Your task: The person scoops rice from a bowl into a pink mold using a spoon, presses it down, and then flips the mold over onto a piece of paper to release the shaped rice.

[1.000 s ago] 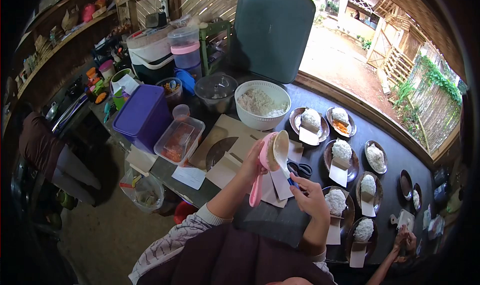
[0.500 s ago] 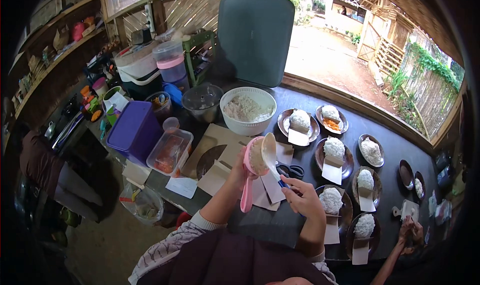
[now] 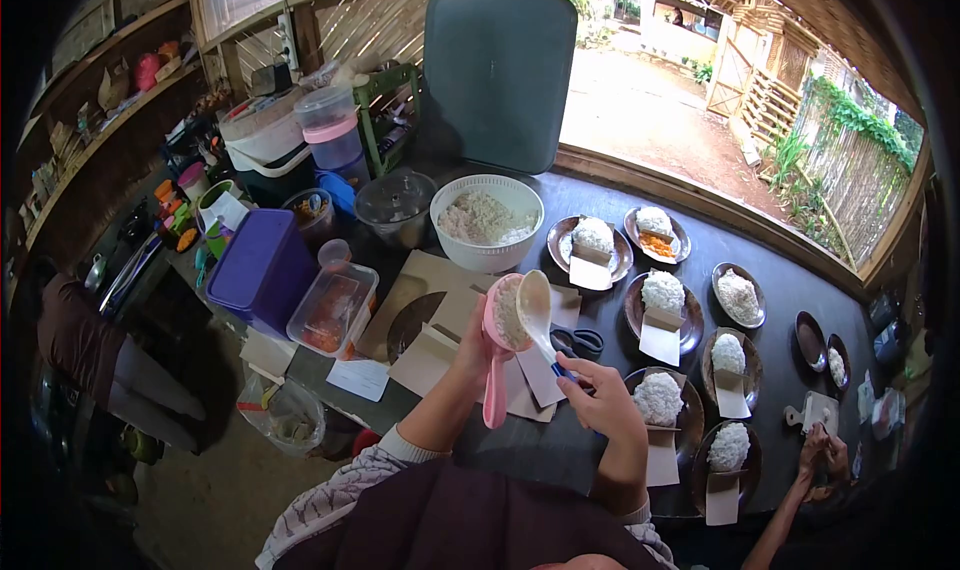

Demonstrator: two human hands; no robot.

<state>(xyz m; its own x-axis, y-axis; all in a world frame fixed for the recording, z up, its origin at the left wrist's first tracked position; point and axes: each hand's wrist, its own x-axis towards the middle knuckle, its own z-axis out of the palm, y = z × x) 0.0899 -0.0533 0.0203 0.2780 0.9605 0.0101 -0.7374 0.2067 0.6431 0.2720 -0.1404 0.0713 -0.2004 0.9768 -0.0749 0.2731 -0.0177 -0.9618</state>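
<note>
My left hand (image 3: 468, 348) is closed around a pink dipper (image 3: 495, 400) with a long handle. White rice (image 3: 508, 315) fills its cup. In my right hand (image 3: 604, 402) is a large pale spoon (image 3: 535, 305) with a blue-and-white handle. The spoon's bowl overlaps the right rim of the cup in this view. Beyond both hands stands a white basket (image 3: 487, 258) partly filled with rice. Cardboard sheets (image 3: 440, 365) lie under the dipper, and black-handled scissors (image 3: 578, 344) rest just behind the spoon.
Several brown plates (image 3: 692, 332) with rice mounds and folded cards cover the table's right side. Another person's hands (image 3: 822, 452) work at a small board (image 3: 818, 410). To the left are a purple container (image 3: 258, 270) and a clear box (image 3: 335, 310) of orange food.
The view has shifted slightly, so the table things appear a little further left. Both hands keep their grips, with the spoon still beside the rice-filled cup.
</note>
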